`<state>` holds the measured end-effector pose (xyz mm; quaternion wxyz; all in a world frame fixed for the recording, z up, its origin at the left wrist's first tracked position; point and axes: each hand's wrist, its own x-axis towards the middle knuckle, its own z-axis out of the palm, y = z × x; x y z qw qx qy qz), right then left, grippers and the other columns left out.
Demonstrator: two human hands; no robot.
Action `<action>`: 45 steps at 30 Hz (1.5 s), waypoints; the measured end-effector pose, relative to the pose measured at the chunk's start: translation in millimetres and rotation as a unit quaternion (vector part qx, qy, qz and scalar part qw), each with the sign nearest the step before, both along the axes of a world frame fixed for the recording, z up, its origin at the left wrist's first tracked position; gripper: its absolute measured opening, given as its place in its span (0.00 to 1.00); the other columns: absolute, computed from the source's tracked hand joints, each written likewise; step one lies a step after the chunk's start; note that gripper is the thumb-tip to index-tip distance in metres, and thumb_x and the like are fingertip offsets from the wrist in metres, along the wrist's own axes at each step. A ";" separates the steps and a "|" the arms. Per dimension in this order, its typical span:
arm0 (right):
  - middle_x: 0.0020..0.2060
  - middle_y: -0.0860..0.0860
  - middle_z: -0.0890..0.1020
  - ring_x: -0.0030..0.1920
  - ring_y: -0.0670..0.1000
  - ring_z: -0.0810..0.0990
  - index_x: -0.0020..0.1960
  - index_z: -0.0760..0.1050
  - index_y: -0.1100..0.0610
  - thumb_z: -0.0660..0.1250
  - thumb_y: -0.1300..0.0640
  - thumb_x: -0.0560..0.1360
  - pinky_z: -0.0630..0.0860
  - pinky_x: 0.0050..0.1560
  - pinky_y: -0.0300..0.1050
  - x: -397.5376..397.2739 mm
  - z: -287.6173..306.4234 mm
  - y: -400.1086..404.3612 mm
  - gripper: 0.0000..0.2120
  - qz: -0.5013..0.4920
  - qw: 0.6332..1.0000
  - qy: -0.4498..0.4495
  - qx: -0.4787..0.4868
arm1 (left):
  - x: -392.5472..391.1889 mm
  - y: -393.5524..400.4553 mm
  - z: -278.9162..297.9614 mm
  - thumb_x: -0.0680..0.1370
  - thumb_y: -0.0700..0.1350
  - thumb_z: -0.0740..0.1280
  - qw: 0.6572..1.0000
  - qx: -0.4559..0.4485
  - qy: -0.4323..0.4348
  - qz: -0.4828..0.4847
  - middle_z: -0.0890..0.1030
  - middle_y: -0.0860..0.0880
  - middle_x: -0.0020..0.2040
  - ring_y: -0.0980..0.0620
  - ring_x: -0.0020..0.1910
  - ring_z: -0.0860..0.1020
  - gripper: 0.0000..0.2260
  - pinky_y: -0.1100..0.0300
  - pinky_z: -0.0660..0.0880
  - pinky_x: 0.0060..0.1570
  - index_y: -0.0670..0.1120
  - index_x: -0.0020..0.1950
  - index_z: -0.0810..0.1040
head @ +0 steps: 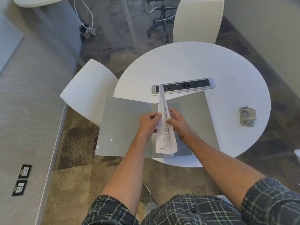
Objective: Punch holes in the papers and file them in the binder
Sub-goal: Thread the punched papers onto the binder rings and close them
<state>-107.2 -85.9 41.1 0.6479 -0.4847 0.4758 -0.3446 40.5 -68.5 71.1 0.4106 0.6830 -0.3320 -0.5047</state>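
A person standing at a round white table (203,65) holds a sheaf of printed papers (164,125) on edge over the spine of an open grey binder (123,124), the sheets' long axis running away from the body toward a recessed silver power strip (183,86). The left hand (148,123) pinches the stack from the left and the right hand (177,123) presses it from the right, both clamped on the paper. Lines of print show, too small to read. The glossy binder lies flat, its left cover overhanging the table edge. A grey metal hole punch (247,116) sits well apart at right. Plaid sleeves are visible.
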 end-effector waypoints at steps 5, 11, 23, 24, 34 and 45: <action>0.47 0.55 0.88 0.47 0.58 0.88 0.54 0.83 0.59 0.68 0.60 0.77 0.84 0.52 0.62 -36.4 -6.7 -12.7 0.08 -0.087 0.993 0.057 0.058 | 31.1 0.4 -1.9 0.81 0.43 0.67 0.979 0.009 -0.205 -0.007 0.69 0.53 0.26 0.59 0.23 0.66 0.17 0.64 0.64 0.28 0.45 0.32 0.71; 0.44 0.56 0.89 0.44 0.59 0.89 0.52 0.84 0.60 0.72 0.56 0.78 0.85 0.44 0.52 -81.7 -21.9 -11.6 0.07 -0.152 0.981 0.028 0.119 | 77.7 11.8 -1.9 0.81 0.42 0.62 0.943 0.041 -0.326 0.050 0.68 0.51 0.29 0.53 0.28 0.66 0.18 0.62 0.63 0.31 0.46 0.32 0.65; 0.42 0.54 0.88 0.36 0.50 0.88 0.48 0.84 0.58 0.72 0.58 0.78 0.82 0.35 0.43 -91.2 -43.5 -13.4 0.04 -0.181 0.973 0.063 0.132 | 120.9 22.9 -39.4 0.83 0.46 0.60 0.883 0.140 -0.445 0.063 0.80 0.45 0.40 0.45 0.38 0.77 0.12 0.59 0.67 0.33 0.43 0.43 0.76; 0.42 0.54 0.88 0.36 0.50 0.88 0.48 0.83 0.58 0.72 0.58 0.78 0.82 0.35 0.43 -91.2 -44.0 -14.0 0.04 -0.182 0.972 0.061 0.132 | 121.2 23.0 -41.5 0.83 0.45 0.61 0.883 0.141 -0.443 0.065 0.81 0.45 0.41 0.45 0.39 0.78 0.11 0.58 0.68 0.34 0.43 0.44 0.77; 0.53 0.60 0.87 0.53 0.62 0.87 0.62 0.79 0.65 0.70 0.59 0.80 0.83 0.55 0.60 -35.0 -19.1 -29.5 0.14 -0.047 0.983 -0.064 0.167 | 126.0 26.2 -40.9 0.79 0.36 0.66 0.955 0.075 -0.278 0.066 0.81 0.44 0.47 0.49 0.40 0.81 0.28 0.56 0.77 0.34 0.54 0.74 0.61; 0.60 0.53 0.85 0.59 0.53 0.85 0.66 0.79 0.60 0.69 0.59 0.81 0.80 0.62 0.49 95.4 -25.5 -9.1 0.14 0.092 0.989 0.015 0.114 | 143.6 29.7 -53.4 0.78 0.38 0.66 0.977 0.064 -0.172 0.105 0.86 0.49 0.52 0.48 0.51 0.83 0.11 0.54 0.81 0.46 0.49 0.49 0.86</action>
